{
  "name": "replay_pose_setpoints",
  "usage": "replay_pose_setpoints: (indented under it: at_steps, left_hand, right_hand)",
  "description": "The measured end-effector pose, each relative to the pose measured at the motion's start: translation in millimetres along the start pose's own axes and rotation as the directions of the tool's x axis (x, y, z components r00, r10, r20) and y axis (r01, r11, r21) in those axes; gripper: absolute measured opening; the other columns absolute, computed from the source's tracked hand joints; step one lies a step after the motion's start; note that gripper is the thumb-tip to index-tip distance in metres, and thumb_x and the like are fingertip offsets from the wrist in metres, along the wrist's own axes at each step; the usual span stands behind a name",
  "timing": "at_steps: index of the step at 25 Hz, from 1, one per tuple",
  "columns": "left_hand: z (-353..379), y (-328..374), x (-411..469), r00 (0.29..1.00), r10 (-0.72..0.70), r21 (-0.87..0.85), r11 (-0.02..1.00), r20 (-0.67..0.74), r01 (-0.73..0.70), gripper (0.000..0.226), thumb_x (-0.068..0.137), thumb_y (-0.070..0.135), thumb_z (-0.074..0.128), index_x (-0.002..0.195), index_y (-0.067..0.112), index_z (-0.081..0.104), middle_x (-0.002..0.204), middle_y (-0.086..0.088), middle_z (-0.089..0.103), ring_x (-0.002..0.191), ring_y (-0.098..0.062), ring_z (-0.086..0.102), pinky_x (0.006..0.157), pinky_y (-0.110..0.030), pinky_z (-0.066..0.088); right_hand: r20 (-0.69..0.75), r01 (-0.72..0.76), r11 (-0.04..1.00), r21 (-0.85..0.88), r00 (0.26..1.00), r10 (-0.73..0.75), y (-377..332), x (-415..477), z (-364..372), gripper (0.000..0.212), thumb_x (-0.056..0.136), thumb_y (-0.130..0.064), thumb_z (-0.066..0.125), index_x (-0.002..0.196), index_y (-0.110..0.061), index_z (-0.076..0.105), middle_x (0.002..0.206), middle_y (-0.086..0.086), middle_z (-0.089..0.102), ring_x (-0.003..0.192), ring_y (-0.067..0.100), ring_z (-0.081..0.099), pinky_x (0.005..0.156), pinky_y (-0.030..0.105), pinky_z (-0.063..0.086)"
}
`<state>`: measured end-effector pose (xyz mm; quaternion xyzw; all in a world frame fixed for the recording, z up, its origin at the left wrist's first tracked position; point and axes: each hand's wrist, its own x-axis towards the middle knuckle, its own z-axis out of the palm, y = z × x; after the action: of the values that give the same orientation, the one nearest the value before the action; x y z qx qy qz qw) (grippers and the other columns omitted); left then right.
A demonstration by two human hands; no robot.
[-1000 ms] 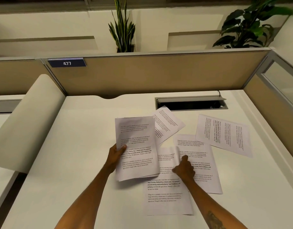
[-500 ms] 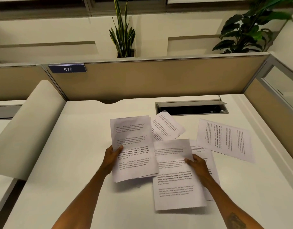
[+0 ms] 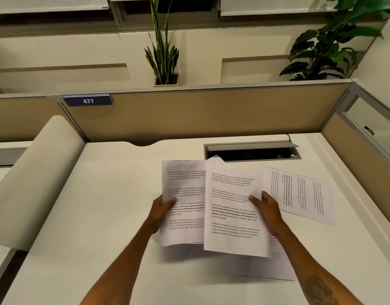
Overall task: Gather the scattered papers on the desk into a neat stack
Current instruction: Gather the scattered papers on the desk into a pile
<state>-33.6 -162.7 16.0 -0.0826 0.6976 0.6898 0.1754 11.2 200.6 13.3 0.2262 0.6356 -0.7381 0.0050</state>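
Cubicle desk, white top — a small stack is being pinched by the left hand, a single sheet by the right hand. Other pages are being left behind — held sheets could easily be fanned or dropped when merged.

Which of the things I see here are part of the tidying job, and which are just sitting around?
Part of the job:
- left hand, holding a bundle of sheets
- right hand, holding a single sheet
- sideways sheet lying on the desk
- sheet under the right forearm

Just sitting around:
- 477 sign
- two plants
- cable hatch
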Motion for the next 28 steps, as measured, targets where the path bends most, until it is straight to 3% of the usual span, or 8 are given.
replay_pose_setpoints:
  at_steps: [3,6,9,12,16,20,24,28]
  left_hand:
    - [35,4,1,0.993,-0.037,0.026,0.999,0.115,0.034,0.032,0.100,0.020,0.061,0.128,0.004,0.059,0.116,-0.019,0.076,0.097,-0.040,0.077,0.079,-0.049,0.065]
    - [57,7,6,0.988,-0.087,0.063,0.995,0.131,0.079,0.033,0.099,0.022,0.063,0.126,0.004,0.063,0.115,-0.018,0.077,0.104,-0.041,0.075,0.092,-0.057,0.060]
    - [67,8,12,0.981,-0.106,0.067,0.993,0.160,0.097,0.033,0.099,0.023,0.064,0.128,0.006,0.065,0.116,-0.016,0.077,0.106,-0.036,0.075,0.092,-0.051,0.061]
    - [72,9,16,0.970,-0.124,0.060,0.992,0.210,0.114,0.030,0.098,0.021,0.065,0.125,0.007,0.067,0.113,-0.015,0.078,0.103,-0.034,0.076,0.085,-0.044,0.064]
    - [82,7,31,0.949,-0.146,0.077,0.989,0.279,0.129,0.022,0.100,0.018,0.061,0.119,0.010,0.068,0.113,-0.017,0.077,0.101,-0.034,0.076,0.087,-0.049,0.063]
    - [88,17,55,0.960,-0.201,0.091,0.978,0.193,0.187,0.038,0.106,0.037,0.046,0.125,0.010,0.067,0.115,-0.012,0.076,0.100,-0.033,0.075,0.084,-0.045,0.064]
    - [82,28,92,0.997,0.000,0.484,0.874,-0.072,0.035,0.032,0.103,0.019,0.056,0.131,0.004,0.063,0.132,-0.018,0.068,0.111,-0.039,0.070,0.101,-0.051,0.055]
    - [82,38,129,0.997,0.059,0.772,0.636,-0.050,0.001,0.057,0.097,0.019,0.067,0.147,0.007,0.045,0.156,-0.011,0.043,0.144,-0.028,0.042,0.119,-0.041,0.037]
  right_hand:
    - [0.036,0.027,0.999,-0.029,0.999,-0.026,-3,3,24,0.035,0.091,-0.014,0.072,0.124,-0.007,0.065,0.116,0.010,0.075,0.100,0.026,0.075,0.083,0.038,0.062]
    - [0.022,0.036,0.999,-0.028,0.999,-0.035,-2,9,36,0.033,0.089,-0.016,0.073,0.121,-0.007,0.067,0.114,0.012,0.075,0.100,0.031,0.074,0.084,0.044,0.062]
    - [0.006,0.027,1.000,-0.009,1.000,-0.027,-1,12,40,0.042,0.087,-0.016,0.075,0.125,-0.009,0.061,0.118,0.011,0.073,0.101,0.030,0.073,0.079,0.038,0.063]
    - [0.014,-0.068,0.996,0.056,0.998,0.068,4,16,34,0.061,0.085,-0.016,0.078,0.137,-0.015,0.047,0.123,0.007,0.065,0.107,0.031,0.068,0.089,0.047,0.059]
    - [0.153,-0.238,0.961,0.141,0.964,0.216,16,25,21,0.047,0.087,-0.011,0.074,0.132,-0.010,0.060,0.122,0.017,0.073,0.107,0.037,0.072,0.091,0.056,0.058]
    - [0.070,-0.187,0.963,0.193,0.982,0.177,28,34,9,0.039,0.089,-0.007,0.071,0.127,-0.012,0.064,0.119,0.015,0.074,0.102,0.033,0.075,0.076,0.044,0.063]
    - [-0.025,-0.179,0.953,0.245,0.981,0.190,42,44,-15,0.039,0.088,-0.006,0.071,0.125,-0.018,0.065,0.118,0.013,0.075,0.102,0.036,0.074,0.079,0.052,0.062]
    - [-0.093,-0.195,0.939,0.283,0.969,0.229,55,48,-30,0.041,0.089,-0.006,0.070,0.127,-0.018,0.064,0.115,0.013,0.076,0.096,0.034,0.076,0.071,0.047,0.062]
